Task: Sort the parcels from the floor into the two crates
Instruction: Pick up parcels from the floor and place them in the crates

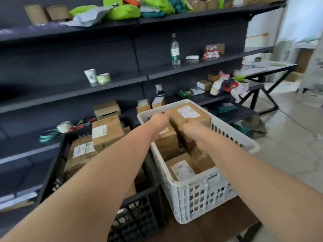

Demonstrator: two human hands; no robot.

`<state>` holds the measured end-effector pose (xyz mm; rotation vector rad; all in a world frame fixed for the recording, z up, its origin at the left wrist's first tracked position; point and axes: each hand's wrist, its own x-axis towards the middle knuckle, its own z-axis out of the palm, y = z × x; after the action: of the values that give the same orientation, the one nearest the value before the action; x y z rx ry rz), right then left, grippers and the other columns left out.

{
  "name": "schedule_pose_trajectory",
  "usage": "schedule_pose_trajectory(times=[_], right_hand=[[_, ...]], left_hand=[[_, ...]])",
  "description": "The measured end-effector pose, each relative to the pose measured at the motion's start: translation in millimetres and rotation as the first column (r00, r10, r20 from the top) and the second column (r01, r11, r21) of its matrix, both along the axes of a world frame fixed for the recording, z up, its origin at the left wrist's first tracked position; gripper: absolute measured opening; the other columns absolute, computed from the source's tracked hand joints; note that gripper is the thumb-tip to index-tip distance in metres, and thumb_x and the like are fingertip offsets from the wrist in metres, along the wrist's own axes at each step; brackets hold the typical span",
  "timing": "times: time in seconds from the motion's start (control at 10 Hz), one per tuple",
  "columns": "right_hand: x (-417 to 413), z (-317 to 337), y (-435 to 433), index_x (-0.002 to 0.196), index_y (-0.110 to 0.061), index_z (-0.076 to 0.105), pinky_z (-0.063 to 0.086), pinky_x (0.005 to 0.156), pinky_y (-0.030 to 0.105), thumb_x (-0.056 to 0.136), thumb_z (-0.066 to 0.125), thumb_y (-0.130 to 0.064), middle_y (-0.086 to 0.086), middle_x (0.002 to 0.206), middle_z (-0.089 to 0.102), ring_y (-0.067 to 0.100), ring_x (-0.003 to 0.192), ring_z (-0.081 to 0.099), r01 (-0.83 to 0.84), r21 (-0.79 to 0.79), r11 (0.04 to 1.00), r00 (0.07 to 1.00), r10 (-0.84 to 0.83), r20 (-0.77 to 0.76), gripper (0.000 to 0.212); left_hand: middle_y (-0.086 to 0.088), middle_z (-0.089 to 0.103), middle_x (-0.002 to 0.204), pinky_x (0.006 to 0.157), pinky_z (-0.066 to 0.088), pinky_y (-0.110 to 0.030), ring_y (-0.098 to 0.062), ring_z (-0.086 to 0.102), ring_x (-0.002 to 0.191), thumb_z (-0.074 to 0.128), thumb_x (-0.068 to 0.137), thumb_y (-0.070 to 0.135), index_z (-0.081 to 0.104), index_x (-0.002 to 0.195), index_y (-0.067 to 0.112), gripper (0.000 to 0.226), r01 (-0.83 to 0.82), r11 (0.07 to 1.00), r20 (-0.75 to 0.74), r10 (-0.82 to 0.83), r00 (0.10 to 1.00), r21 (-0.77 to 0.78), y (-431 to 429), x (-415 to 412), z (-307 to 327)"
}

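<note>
A brown cardboard parcel (191, 113) with a white label sits at the far end of the white crate (201, 196). My left hand (160, 118) grips its left edge and my right hand (187, 127) grips its near side. Under and in front of it lie more brown parcels, one with a label (181, 169) near the crate's front wall. The black crate (139, 205) stands to the left, touching the white one. It holds several brown parcels, the topmost (106, 132) tilted with a white label. My forearms hide part of both crates.
Dark shelving runs behind the crates, carrying small boxes (106, 109), a spray bottle (159, 90), a clear bottle (175, 49), a paper cup (90, 75), tape rolls and green mailer bags (122, 13). A dark table (269, 67) stands at right over pale floor. The crates rest on a brown surface.
</note>
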<state>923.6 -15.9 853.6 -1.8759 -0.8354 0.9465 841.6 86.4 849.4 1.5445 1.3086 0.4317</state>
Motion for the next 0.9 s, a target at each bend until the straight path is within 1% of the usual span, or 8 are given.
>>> schedule_pose_trajectory(times=[0.1, 0.2, 0.3, 0.4, 0.6, 0.7, 0.8, 0.9], right_hand=[[-36, -11, 22, 0.15, -0.016, 0.031, 0.034, 0.103, 0.034, 0.101, 0.047, -0.017, 0.008, 0.15, 0.04, 0.028, 0.134, 0.039, -0.157, 0.036, 0.987, 0.987, 0.156, 0.036, 0.052], [-83, -15, 39, 0.152, -0.012, 0.026, 0.033, 0.099, 0.03, 0.101, 0.048, -0.017, 0.009, 0.152, 0.036, 0.028, 0.136, 0.037, -0.314, 0.025, 0.949, 0.949, 0.313, 0.031, 0.056], [-139, -13, 46, 0.145, -0.016, 0.04, 0.034, 0.093, 0.03, 0.101, 0.05, -0.017, 0.002, 0.135, 0.05, 0.019, 0.116, 0.046, -0.487, 0.059, 0.872, 0.873, 0.487, 0.009, 0.045], [-200, -15, 50, 0.139, -0.017, 0.048, 0.037, 0.09, 0.029, 0.098, 0.055, -0.019, 0.002, 0.132, 0.054, 0.016, 0.108, 0.048, -0.582, 0.091, 0.808, 0.812, 0.582, 0.029, 0.042], [-346, -27, 40, 0.147, -0.009, 0.039, 0.038, 0.101, 0.029, 0.09, 0.062, -0.022, 0.006, 0.146, 0.045, 0.027, 0.129, 0.047, -0.742, 0.019, 0.671, 0.666, 0.732, 0.144, 0.062], [-423, -33, 24, 0.15, -0.006, 0.03, 0.038, 0.097, 0.029, 0.095, 0.058, -0.016, 0.01, 0.152, 0.037, 0.028, 0.131, 0.044, -0.805, -0.044, 0.592, 0.573, 0.794, 0.205, 0.063], [-493, -45, 9, 0.144, -0.011, 0.038, 0.046, 0.087, 0.037, 0.095, 0.057, -0.023, 0.014, 0.138, 0.047, 0.031, 0.113, 0.054, -0.858, -0.132, 0.496, 0.448, 0.85, 0.277, 0.055], [-549, -62, 2, 0.144, -0.017, 0.041, 0.049, 0.085, 0.037, 0.093, 0.057, -0.028, 0.012, 0.138, 0.047, 0.029, 0.109, 0.054, -0.877, -0.187, 0.443, 0.373, 0.872, 0.316, 0.055]], left_hand=[[-0.01, 0.057, 0.134, 0.086, 0.047, -0.039, -0.025, 0.056, 0.11, 0.038, 0.103, 0.039, 0.046, 0.143, 0.012, 0.048, -0.179, 0.983, 0.039, 0.177, 0.983, 0.048, 9, -50, -6], [-0.02, 0.056, 0.139, 0.073, 0.052, -0.034, -0.022, 0.056, 0.089, 0.04, 0.104, 0.027, 0.05, 0.139, 0.002, 0.044, -0.32, 0.946, 0.106, 0.314, 0.944, 0.054, 9, -111, -4], [-0.014, 0.061, 0.128, 0.098, 0.048, -0.048, -0.022, 0.051, 0.098, 0.042, 0.103, 0.027, 0.053, 0.138, 0.003, 0.044, -0.476, 0.88, 0.168, 0.469, 0.867, 0.002, 2, -191, -7], [-0.009, 0.055, 0.107, 0.095, 0.048, -0.046, -0.022, 0.051, 0.095, 0.042, 0.103, 0.025, 0.054, 0.136, -0.001, 0.043, -0.616, 0.787, 0.209, 0.597, 0.774, 0.032, -16, -256, -5], [-0.008, 0.056, 0.106, 0.076, 0.047, -0.036, -0.022, 0.056, 0.082, 0.042, 0.103, 0.026, 0.058, 0.114, 0.01, 0.025, -0.735, 0.678, 0.124, 0.728, 0.675, 0.024, -73, -414, -25], [-0.009, 0.058, 0.108, 0.062, 0.048, -0.031, -0.017, 0.057, 0.075, 0.042, 0.103, 0.026, 0.053, 0.105, 0.012, 0.017, -0.8, 0.6, 0.099, 0.796, 0.597, 0.005, -102, -492, -33], [-0.006, 0.062, 0.12, 0.081, 0.054, -0.039, -0.025, 0.06, 0.108, 0.041, 0.103, 0.025, 0.055, 0.117, 0.019, 0.021, -0.832, 0.555, 0.025, 0.832, 0.555, 0.002, -129, -570, -41], [-0.007, 0.059, 0.115, 0.089, 0.051, -0.044, -0.025, 0.057, 0.103, 0.043, 0.103, 0.022, 0.05, 0.133, 0.015, 0.031, -0.859, 0.513, 0.004, 0.859, 0.513, 0.009, -155, -637, -50]])
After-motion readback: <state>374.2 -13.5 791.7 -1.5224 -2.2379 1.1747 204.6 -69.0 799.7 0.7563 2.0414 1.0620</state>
